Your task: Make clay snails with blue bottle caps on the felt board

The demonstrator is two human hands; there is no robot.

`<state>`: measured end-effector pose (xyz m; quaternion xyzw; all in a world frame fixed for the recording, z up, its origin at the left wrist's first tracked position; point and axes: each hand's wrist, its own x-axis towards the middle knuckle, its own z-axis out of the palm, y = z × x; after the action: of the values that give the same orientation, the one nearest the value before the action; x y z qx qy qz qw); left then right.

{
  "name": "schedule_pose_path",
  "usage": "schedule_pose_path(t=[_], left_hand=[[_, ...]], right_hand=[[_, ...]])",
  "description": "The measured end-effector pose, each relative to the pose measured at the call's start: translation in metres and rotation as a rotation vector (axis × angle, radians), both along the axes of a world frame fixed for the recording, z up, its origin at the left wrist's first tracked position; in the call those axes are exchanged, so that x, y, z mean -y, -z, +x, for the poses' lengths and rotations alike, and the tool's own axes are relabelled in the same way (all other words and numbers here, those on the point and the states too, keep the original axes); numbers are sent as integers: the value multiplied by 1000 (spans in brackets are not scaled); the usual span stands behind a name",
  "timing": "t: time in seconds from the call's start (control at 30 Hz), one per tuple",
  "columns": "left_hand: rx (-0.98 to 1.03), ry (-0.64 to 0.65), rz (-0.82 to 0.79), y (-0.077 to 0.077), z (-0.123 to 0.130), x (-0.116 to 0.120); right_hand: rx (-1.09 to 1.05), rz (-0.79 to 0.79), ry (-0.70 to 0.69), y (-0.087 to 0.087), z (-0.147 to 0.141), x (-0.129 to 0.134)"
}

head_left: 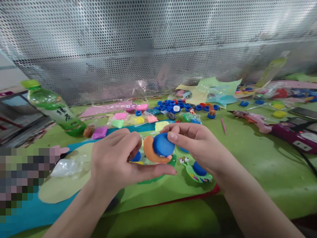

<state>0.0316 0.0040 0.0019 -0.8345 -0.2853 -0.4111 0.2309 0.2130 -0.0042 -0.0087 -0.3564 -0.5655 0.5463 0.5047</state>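
Observation:
Between the thumb and fingers of my right hand [199, 143] is a blue bottle cap [163, 144], held up over the work sheet. A curved orange clay piece [149, 150] wraps its left and lower side. My left hand [115, 162] is close on the left, its fingers curled and its thumb stretched out below the clay; it does not appear to grip the piece. On the sheet below my right hand lies a green snail figure [189, 170] with googly eyes and a blue cap as its shell. My hands hide other pieces on the sheet.
Several loose bottle caps [170, 105] lie at the back, near bagged clay [120, 116]. A green tea bottle [55, 107] stands left. A purple glue gun [284, 130] and a pink stick [223, 126] lie right. Behind stands a perforated metal panel [104, 43].

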Motion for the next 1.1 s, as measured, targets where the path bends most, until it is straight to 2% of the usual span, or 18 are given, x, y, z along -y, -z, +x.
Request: schedule_pose_path(t=[0.07, 0.23, 0.47, 0.67, 0.8, 0.9, 1.0, 1.1], left_hand=[[-8, -27, -15, 1, -1, 1], [-32, -61, 93, 3, -3, 2], [-4, -32, 54, 5, -1, 2], [-37, -114, 51, 6, -4, 4], [14, -36, 82, 5, -5, 1], [55, 88, 85, 1, -7, 0], [26, 181, -5, -3, -11, 0], [-6, 199, -145, -6, -12, -1]], right_hand=[[3, 14, 9, 0, 0, 0], [8, 14, 9, 1, 0, 0], [0, 19, 9, 1, 1, -1], [8, 18, 12, 1, 0, 0], [8, 10, 13, 3, 0, 0], [-22, 16, 19, 1, 2, -1], [4, 26, 50, -1, 4, -1], [49, 54, 42, -2, 4, 0]])
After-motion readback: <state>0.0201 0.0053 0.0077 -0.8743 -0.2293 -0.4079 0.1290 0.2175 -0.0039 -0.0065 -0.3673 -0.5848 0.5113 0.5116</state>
